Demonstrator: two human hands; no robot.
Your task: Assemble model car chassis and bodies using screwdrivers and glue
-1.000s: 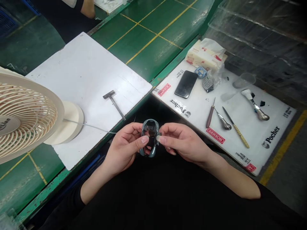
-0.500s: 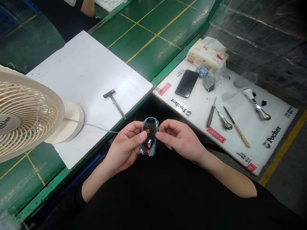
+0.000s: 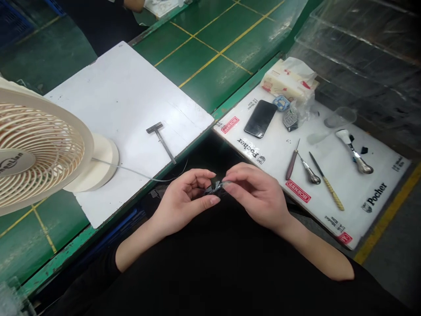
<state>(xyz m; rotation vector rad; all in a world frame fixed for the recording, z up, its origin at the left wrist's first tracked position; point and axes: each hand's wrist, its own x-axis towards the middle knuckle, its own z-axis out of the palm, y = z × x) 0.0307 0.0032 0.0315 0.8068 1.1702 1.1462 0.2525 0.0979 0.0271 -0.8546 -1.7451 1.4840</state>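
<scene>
Both hands meet over my dark lap, just in front of the bench corner. My left hand (image 3: 184, 197) curls its fingers round a small grey model car body (image 3: 215, 188). My right hand (image 3: 258, 193) pinches the same car body from the right with thumb and fingertips. The shell is tipped edge-on and mostly hidden between the fingers, so only a thin grey strip shows.
A cream desk fan (image 3: 36, 145) stands at left on a white board (image 3: 125, 96), with a small T-shaped tool (image 3: 160, 139) nearby. The right white board (image 3: 368, 184) holds a phone (image 3: 260, 118), a tissue pack (image 3: 289, 81), several hand tools (image 3: 309, 169). Another person's arm (image 3: 131, 4) shows top.
The car body faced me upright a second ago; it has been tipped over and lowered into my hands, showing only its edge. The view shifted slightly.
</scene>
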